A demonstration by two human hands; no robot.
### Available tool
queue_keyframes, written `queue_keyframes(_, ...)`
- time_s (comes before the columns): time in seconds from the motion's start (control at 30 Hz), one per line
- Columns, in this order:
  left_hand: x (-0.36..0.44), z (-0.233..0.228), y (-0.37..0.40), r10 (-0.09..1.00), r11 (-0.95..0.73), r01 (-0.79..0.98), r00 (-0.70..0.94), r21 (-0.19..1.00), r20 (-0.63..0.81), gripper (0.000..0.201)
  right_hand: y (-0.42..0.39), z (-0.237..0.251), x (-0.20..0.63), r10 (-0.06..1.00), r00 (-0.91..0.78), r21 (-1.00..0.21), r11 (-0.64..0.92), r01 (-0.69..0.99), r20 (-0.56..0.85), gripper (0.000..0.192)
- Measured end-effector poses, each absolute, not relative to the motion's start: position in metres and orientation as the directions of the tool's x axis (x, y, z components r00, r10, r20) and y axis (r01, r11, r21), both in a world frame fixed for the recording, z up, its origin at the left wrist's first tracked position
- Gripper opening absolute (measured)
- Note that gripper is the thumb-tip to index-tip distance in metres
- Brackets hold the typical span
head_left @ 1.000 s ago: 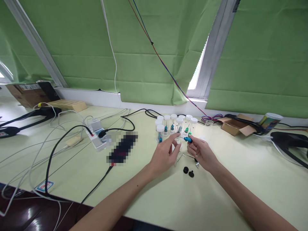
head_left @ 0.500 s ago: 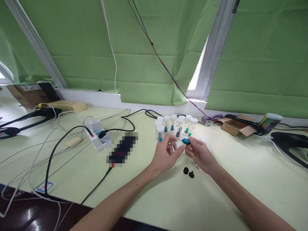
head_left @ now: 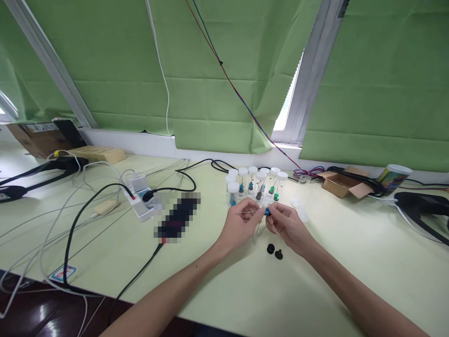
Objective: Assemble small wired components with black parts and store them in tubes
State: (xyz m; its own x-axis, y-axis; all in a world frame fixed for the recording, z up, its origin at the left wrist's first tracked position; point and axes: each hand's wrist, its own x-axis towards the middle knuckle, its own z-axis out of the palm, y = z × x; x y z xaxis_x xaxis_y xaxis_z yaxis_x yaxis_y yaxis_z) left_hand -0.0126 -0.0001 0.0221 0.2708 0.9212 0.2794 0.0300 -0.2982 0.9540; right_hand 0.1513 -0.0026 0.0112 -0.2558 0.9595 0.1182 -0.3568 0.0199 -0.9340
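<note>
Manipulating blue piece [head_left: 267, 211], pinched in right hand [head_left: 290, 227]; left hand [head_left: 241, 225] just beside, hold unclear; next move seemingly needs steadiness.

Blue part [head_left: 267, 212]: small, glossy, deep blue, just right of and below frame centre. Held off the surface, pinched at the fingertips of the right hand [head_left: 289, 227]; left hand [head_left: 240, 227] thumb tip right beside it. Much of its body covered by fingers; full outline not readable. Thin pale rod [head_left: 248, 212]: straight, near-horizontal, left of the blue part, within the left hand's curl. Junction between rod and blue part hidden behind the thumb.
</note>
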Motion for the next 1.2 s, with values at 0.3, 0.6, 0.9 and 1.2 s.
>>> queue_keyframes(0.3, -0.0123, 0.0215, 0.0014, 0.925, -0.229, -0.099, 0.286, 0.968, 0.249, 0.032, -0.0008, 0.0061, 0.1526, 0.956, -0.257, -0.948, 0.056, -0.314, 0.142, 0.029)
queue_keyframes(0.6, -0.0117, 0.0221, 0.0012, 0.926, -0.178, -0.193, 0.298, 0.965, 0.230, 0.031, -0.0032, 0.0111, 0.1517, 0.949, -0.259, -0.955, 0.101, -0.280, 0.177, 0.023)
queue_keyframes(0.9, -0.0114, 0.0251, -0.0009, 0.919, -0.185, -0.162, 0.321, 0.969, 0.229, 0.033, -0.0017, 0.0080, 0.1528, 0.942, -0.300, -0.966, 0.079, -0.246, 0.153, 0.032)
queue_keyframes(1.2, -0.0109, 0.0253, -0.0010, 0.925, -0.126, -0.184, 0.334, 0.975, 0.183, 0.033, -0.0006, 0.0072, 0.1542, 0.931, -0.313, -0.974, 0.136, -0.180, 0.188, 0.035)
